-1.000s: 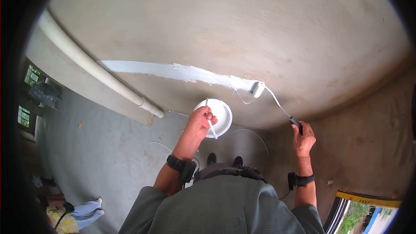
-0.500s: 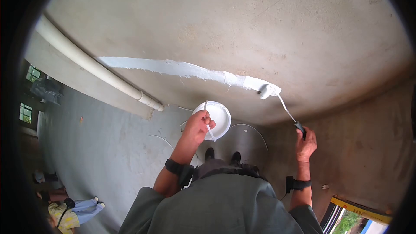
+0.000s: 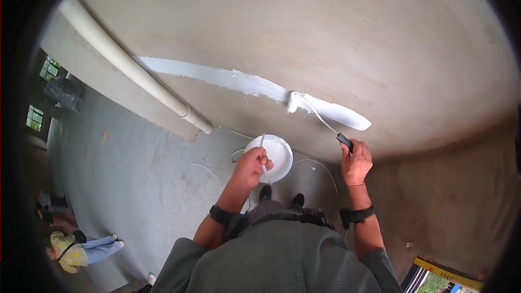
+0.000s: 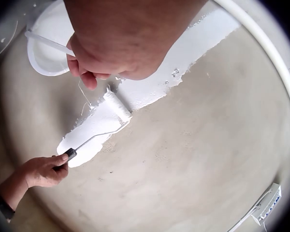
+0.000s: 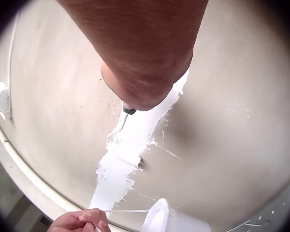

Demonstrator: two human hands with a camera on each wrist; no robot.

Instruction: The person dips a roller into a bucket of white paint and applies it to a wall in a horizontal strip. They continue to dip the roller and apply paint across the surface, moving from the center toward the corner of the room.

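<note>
My left hand grips the white handle of a round white bucket, which hangs below it with white paint inside. My right hand holds the dark grip of a paint roller, its fingers curled round it. The white roller head touches the wall on a band of white paint. In the left wrist view the roller head lies across that band, below my left hand. The right wrist view shows the bucket beside my left hand.
A pale pipe runs down the wall's left side. Thin white cables lie on the grey floor. Someone in a yellow top is at the far lower left. A yellow-edged frame stands at the lower right.
The roller went right along the wall, then came back left with my right hand. The white band now reaches further right. My left hand still grips the bucket handle.
</note>
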